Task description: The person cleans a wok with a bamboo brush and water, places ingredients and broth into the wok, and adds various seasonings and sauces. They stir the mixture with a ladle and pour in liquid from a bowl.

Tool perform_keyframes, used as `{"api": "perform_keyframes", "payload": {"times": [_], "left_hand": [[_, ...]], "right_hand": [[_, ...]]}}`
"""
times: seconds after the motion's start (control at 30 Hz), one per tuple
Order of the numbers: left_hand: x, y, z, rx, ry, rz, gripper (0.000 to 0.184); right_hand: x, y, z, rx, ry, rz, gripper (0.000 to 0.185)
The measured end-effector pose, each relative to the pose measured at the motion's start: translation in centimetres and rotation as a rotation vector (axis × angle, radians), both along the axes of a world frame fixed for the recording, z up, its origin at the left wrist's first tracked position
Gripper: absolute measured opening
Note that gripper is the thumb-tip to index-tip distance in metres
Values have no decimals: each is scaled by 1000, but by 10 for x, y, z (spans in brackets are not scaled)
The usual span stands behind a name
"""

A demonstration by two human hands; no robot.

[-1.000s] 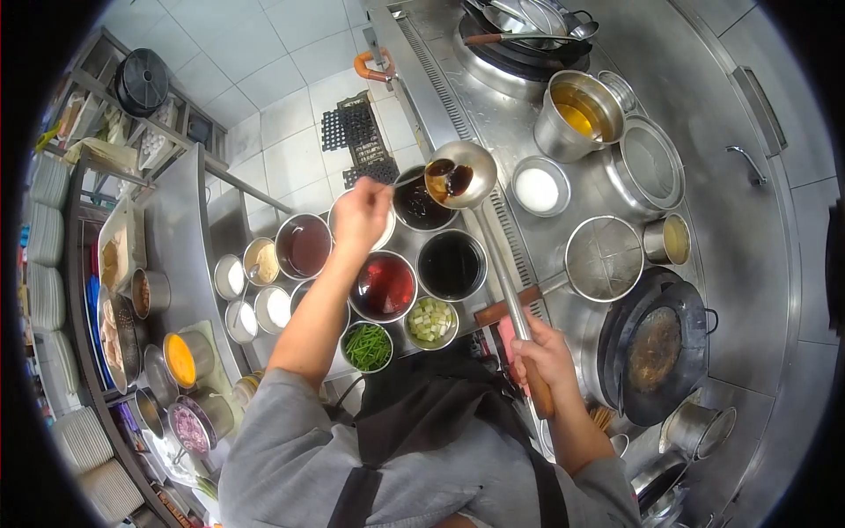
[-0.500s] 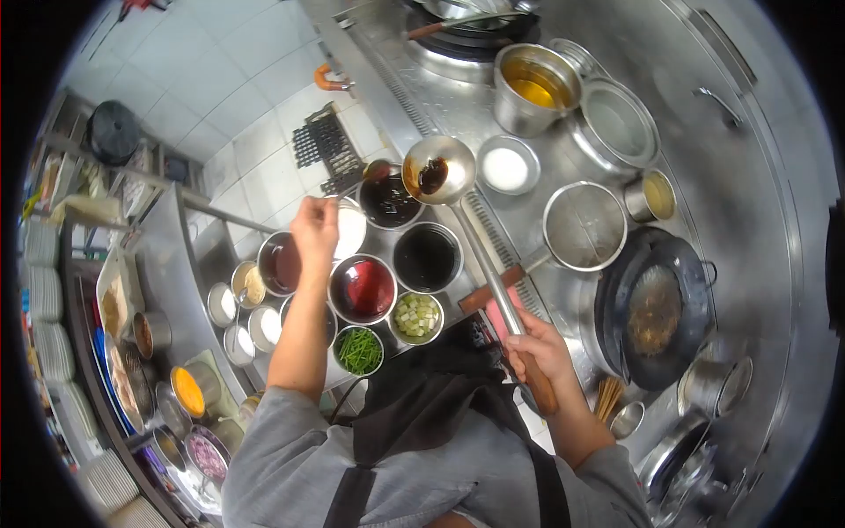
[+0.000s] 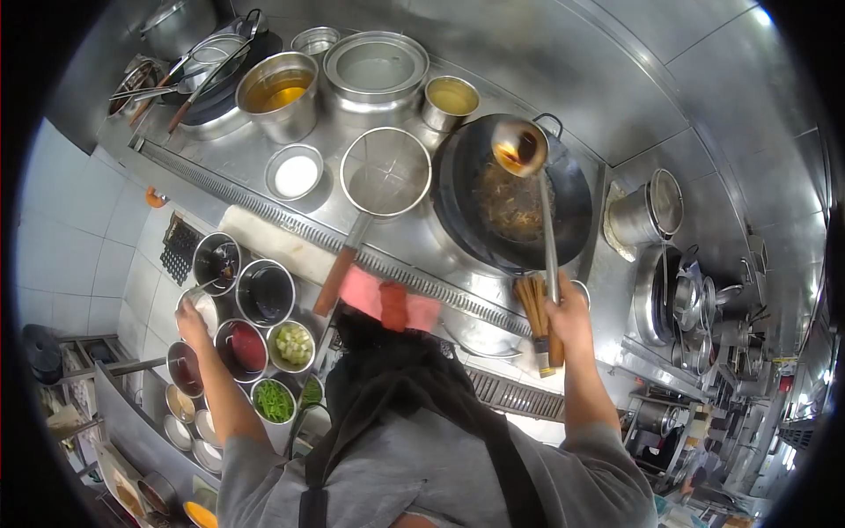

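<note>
My right hand [image 3: 570, 315] is closed around the wooden grip of a long ladle [image 3: 547, 220]. The ladle's bowl, holding some dark brown sauce, is above the far side of a black wok [image 3: 453, 211]. Brown liquid and shredded bits [image 3: 506, 207] lie in the wok. My left hand [image 3: 191, 321] is closed on the thin handle of a spoon [image 3: 209, 286] that reaches to a pot of dark sauce [image 3: 218, 262]; the spoon's far end is hard to make out. Beside that hand are a white-filled container [image 3: 204, 312] and a pot of red liquid [image 3: 242, 349].
A wire strainer [image 3: 385, 172] lies on the steel counter, its handle over the front edge near a pink cloth [image 3: 361, 292]. A bamboo brush [image 3: 532, 308] stands near my right hand. Pots of oil [image 3: 277, 92] and white powder [image 3: 295, 176] stand farther left.
The view has swung right. The ladle has moved from above the sauce pots to above the wok, with my right hand. My left hand stays by the sauce pots.
</note>
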State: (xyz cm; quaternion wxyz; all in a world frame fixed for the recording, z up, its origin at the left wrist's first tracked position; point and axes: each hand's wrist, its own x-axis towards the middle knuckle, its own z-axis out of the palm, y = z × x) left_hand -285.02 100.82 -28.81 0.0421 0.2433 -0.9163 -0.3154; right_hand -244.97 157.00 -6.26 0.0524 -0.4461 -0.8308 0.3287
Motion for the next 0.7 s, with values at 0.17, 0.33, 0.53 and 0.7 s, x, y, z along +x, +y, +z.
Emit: {"api": "perform_keyframes", "payload": {"times": [0.17, 0.33, 0.53, 0.7], "left_hand": [[72, 13, 11, -127, 194, -42, 41], [171, 49, 26, -104, 251, -153, 25], [291, 117, 32, -186, 163, -341, 17], [355, 152, 18, 29, 31, -402, 16]], "right_hand": [[52, 103, -75, 353, -220, 126, 59], [77, 120, -93, -934, 434, -184, 39], [90, 134, -85, -1010, 389, -110, 37], [105, 166, -80, 239, -191, 288, 59]]}}
